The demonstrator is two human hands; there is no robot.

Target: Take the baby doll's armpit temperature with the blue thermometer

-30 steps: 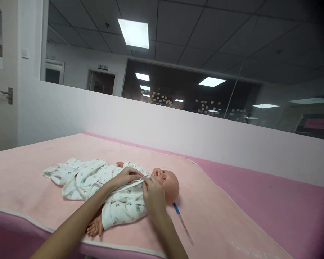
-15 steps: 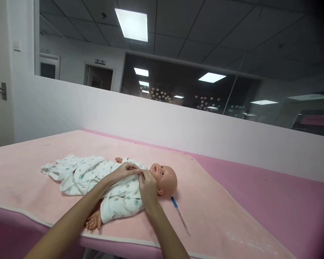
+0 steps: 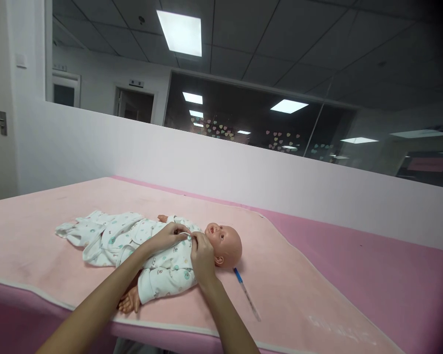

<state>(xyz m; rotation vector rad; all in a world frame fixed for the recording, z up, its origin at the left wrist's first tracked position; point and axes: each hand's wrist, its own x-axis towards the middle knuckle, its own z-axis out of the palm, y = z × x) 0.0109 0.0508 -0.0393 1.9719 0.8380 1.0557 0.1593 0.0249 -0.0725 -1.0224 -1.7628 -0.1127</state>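
Observation:
A baby doll (image 3: 229, 246) lies on its back, head to the right, in a white patterned romper (image 3: 166, 275). At the doll's chest, just below its chin, my left hand (image 3: 170, 235) pinches the edge of the romper front. Close beside it, my right hand (image 3: 203, 250) has its fingertips closed on the same cloth near the neckline. Any fastener between the fingers is too small to make out. One doll hand (image 3: 130, 301) pokes out of the near sleeve, and the romper's legs spread flat to the left.
A thermometer-like clear stick with a blue end (image 3: 238, 275) lies right of the doll's head. Beneath everything is a pale pink mat (image 3: 299, 295) with a white-trimmed edge, on a darker pink surface (image 3: 372, 260). A white low wall (image 3: 206, 167) with glass above stands behind.
My fingers have shifted slightly at the romper front, and a bit of white cloth now shows between them. The doll and the stick have stayed in place.

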